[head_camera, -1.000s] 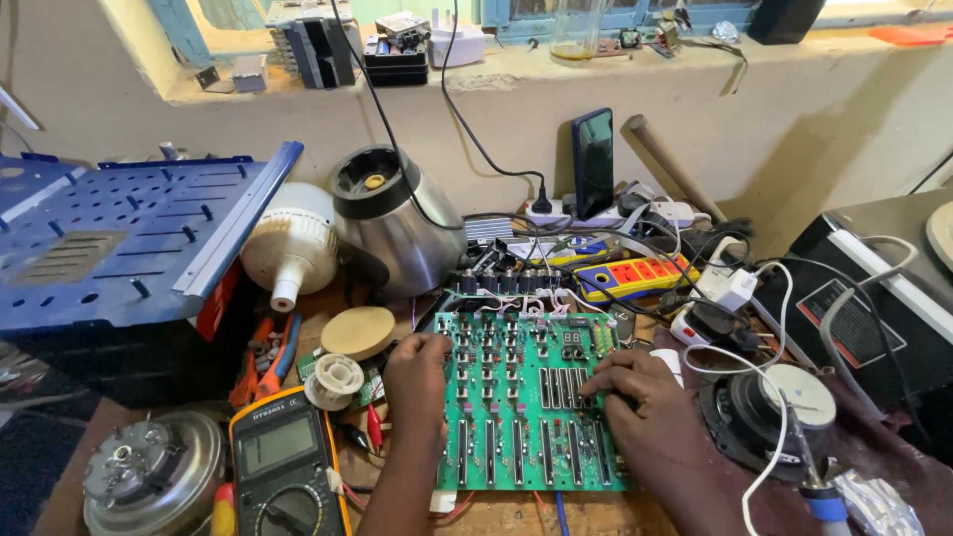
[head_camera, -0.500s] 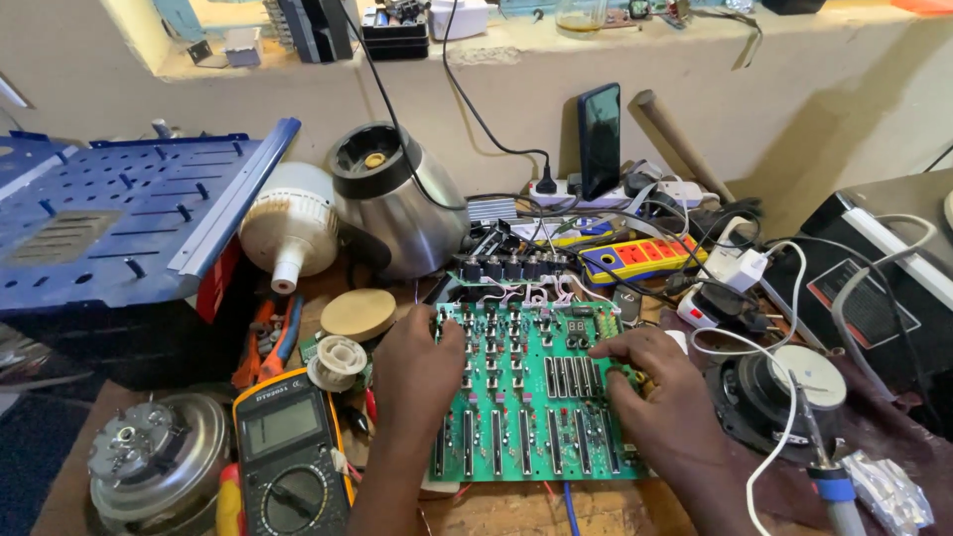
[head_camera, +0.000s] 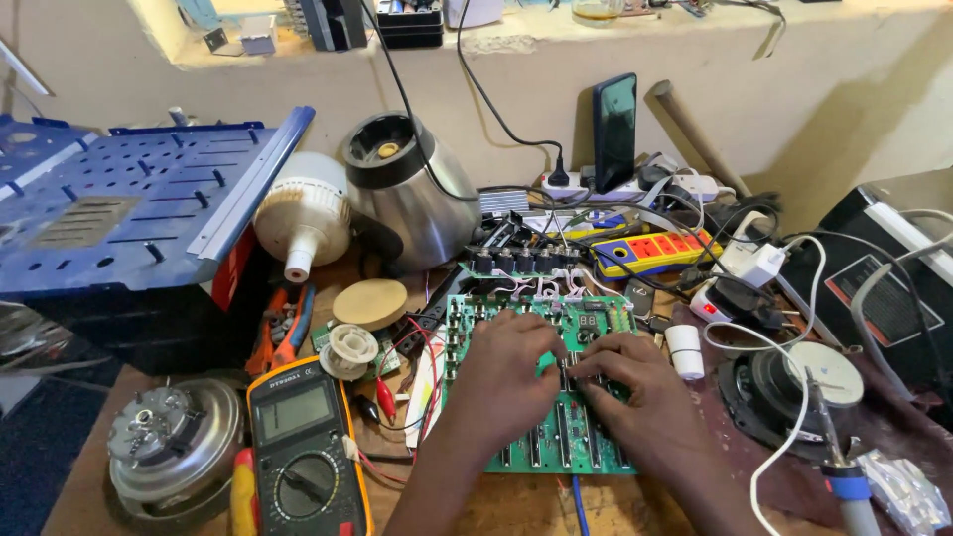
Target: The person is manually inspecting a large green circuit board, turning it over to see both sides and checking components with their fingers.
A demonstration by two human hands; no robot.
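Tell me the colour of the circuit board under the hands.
Green circuit board, clearest in the head view.

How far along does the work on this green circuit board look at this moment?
Done: the green circuit board lies bare on the bench, its wires attached at the far edge. In hand: the left hand and right hand both press fingers on its middle. Left: the multimeter with its red clip lead and the soldering iron lie untouched, so no probing or soldering shows.
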